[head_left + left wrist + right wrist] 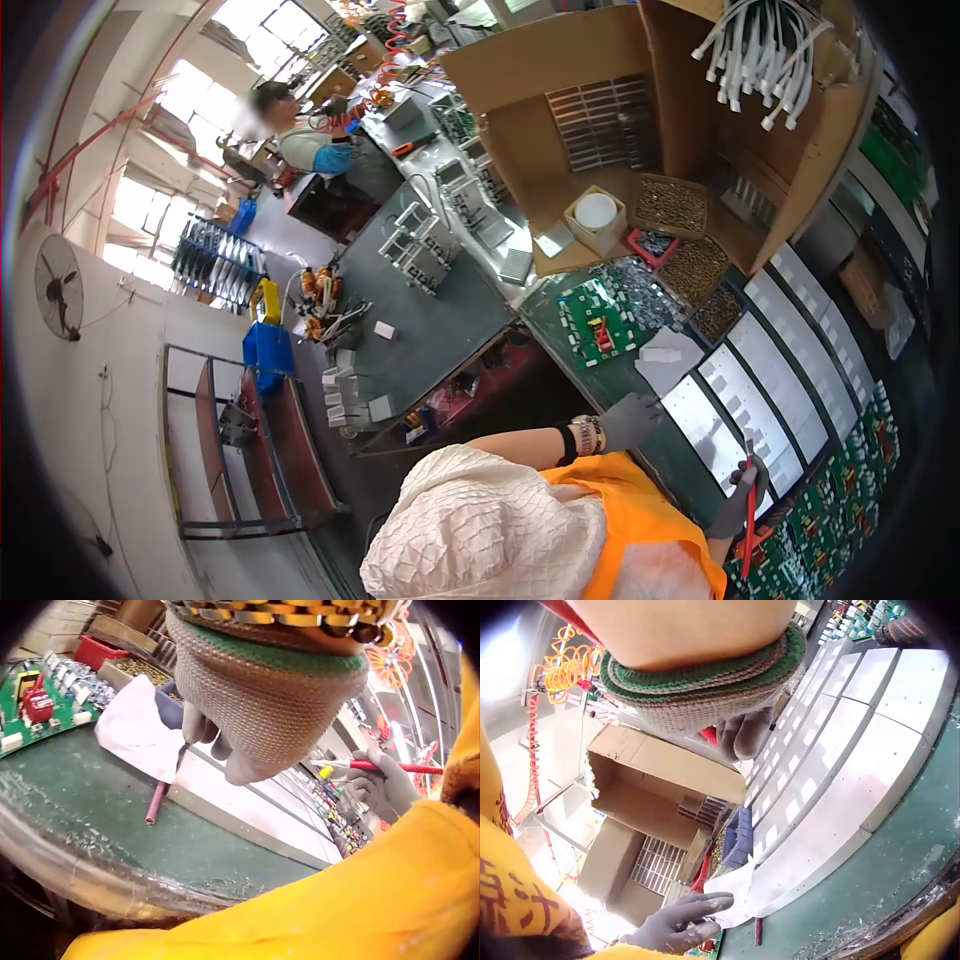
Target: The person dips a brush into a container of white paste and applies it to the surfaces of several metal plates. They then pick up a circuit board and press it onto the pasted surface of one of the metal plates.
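My left hand (632, 422) wears a grey glove and reaches over the front end of the metal plates (700, 425). In the left wrist view its fingers (247, 769) point down, right at the plate's near corner and the white sheet (139, 731). Farther along the same plates, my gloved right hand (742, 497) holds a slim red-handled tool (750, 520) with a narrow metal tip. That tool also shows in the left wrist view. The plates lie side by side in long rows, with white rectangular patches on them. A short dark-red rod (155, 802) sticks out beside the plate corner.
A green circuit board (598, 322) lies near loose metal parts and bins of brass-coloured screws (690, 270). An open cardboard box (560, 70) stands behind them. More circuit boards (840, 515) sit at the right. Another person (310, 150) works at a farther bench.
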Tool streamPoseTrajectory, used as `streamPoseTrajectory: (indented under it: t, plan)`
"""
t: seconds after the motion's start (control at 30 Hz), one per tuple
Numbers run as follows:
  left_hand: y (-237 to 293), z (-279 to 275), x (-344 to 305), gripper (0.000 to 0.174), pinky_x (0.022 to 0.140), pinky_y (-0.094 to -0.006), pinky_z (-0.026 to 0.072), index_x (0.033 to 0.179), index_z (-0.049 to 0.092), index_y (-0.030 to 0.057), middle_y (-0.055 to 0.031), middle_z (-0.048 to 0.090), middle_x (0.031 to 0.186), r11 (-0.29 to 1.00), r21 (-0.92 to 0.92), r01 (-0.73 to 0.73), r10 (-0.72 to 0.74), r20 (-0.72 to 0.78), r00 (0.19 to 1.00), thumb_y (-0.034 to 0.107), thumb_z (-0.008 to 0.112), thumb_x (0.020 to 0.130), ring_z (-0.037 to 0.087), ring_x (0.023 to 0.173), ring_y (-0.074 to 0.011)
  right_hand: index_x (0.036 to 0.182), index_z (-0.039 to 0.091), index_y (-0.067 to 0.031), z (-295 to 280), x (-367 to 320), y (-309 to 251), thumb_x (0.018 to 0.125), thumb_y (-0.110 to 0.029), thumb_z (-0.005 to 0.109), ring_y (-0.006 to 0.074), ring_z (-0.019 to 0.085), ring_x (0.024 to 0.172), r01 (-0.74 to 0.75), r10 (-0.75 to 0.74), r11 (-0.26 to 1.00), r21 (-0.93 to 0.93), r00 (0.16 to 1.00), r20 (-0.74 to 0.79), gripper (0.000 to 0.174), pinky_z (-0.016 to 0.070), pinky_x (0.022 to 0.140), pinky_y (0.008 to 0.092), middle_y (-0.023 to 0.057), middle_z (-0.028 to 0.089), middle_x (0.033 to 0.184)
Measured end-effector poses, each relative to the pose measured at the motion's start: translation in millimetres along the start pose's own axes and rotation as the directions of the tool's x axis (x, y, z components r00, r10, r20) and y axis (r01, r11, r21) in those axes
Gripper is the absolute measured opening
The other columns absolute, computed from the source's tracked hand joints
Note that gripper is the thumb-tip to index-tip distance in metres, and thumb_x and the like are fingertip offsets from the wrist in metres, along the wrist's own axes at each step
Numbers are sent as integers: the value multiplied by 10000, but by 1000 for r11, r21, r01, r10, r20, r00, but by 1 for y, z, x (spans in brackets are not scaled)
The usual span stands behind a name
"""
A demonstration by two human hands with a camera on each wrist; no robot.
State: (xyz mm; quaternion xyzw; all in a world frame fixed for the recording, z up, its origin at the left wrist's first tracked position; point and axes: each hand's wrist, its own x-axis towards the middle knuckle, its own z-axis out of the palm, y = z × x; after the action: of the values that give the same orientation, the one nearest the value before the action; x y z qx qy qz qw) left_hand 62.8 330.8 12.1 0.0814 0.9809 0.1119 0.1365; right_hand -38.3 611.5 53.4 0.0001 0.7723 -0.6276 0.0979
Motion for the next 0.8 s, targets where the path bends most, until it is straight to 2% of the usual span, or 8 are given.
streamPoseTrajectory:
  t: [0.07, 0.27, 0.33, 0.57, 0.63, 0.67, 0.77, 0.8]
  plan:
    - [5, -1, -5, 423, 905, -353, 432, 1257, 593, 109, -46, 577, 1309, 1000, -16, -6, 7, 15, 1000, 185, 617, 841, 515, 1201, -227, 1163, 601, -13, -1, -3, -6, 1021, -210, 473, 102, 497, 741, 42, -41, 999, -34, 999, 33, 275, 433, 689, 261, 54, 590, 916]
    - [12, 7, 6, 398, 895, -351, 433, 1227, 608, 104, -35, 586, 1266, 998, -40, -45, 44, -30, 999, 200, 628, 842, 519, 1195, -224, 1124, 605, -31, -3, -19, -26, 1022, -213, 466, 96, 504, 745, -10, 10, 1000, -10, 999, -32, 251, 436, 690, 258, 41, 587, 888]
    - [16, -7, 16, 443, 927, -356, 428, 1262, 597, 97, -44, 574, 1302, 996, -78, -51, 56, 70, 996, 213, 641, 837, 516, 1204, -230, 1130, 606, -36, -7, -23, -32, 1023, -215, 465, 92, 505, 741, -2, 1, 999, -41, 999, -47, 251, 435, 684, 253, 39, 587, 886]
    - [22, -34, 35, 452, 963, -364, 425, 1258, 599, 92, -57, 553, 1336, 994, -18, -112, 113, 167, 979, 232, 654, 832, 502, 1225, -236, 1172, 604, -17, -21, -31, -28, 1014, -236, 491, 94, 531, 757, -28, 25, 999, -19, 994, -109, 292, 437, 684, 237, 49, 611, 900]
    - [22, -34, 33, 353, 915, -368, 458, 1160, 635, 91, -65, 608, 1214, 990, -17, -142, 142, 50, 989, 219, 641, 831, 556, 1145, -241, 1180, 605, -23, -21, -32, -23, 1008, -232, 509, 89, 529, 743, -38, 38, 999, 2, 993, -112, 287, 435, 666, 232, 37, 607, 884]
    - [22, -30, 36, 311, 884, -374, 474, 1116, 643, 90, -70, 627, 1156, 992, 12, -128, 127, 59, 990, 211, 631, 830, 584, 1087, -245, 1188, 606, -28, -24, -34, -18, 1002, -228, 526, 84, 528, 728, -50, 52, 999, 23, 991, -125, 284, 433, 649, 228, 24, 603, 868]
    - [16, -8, 43, 212, 805, -396, 510, 1011, 651, 91, -81, 661, 1005, 975, 81, -208, 205, 35, 978, 193, 604, 831, 637, 944, -258, 1192, 612, -20, -17, -37, -18, 968, -219, 604, 56, 494, 679, 83, -72, 984, 160, 994, -77, 299, 407, 605, 203, -33, 557, 804]
    - [13, -11, 43, 229, 825, -416, 508, 1038, 643, 98, -84, 649, 1041, 974, -7, -228, 228, -27, 973, 186, 602, 830, 622, 977, -267, 1224, 608, -29, -19, -40, -34, 945, -211, 628, 65, 492, 682, -8, 16, 991, 132, 998, -60, 334, 421, 609, 226, -33, 547, 785]
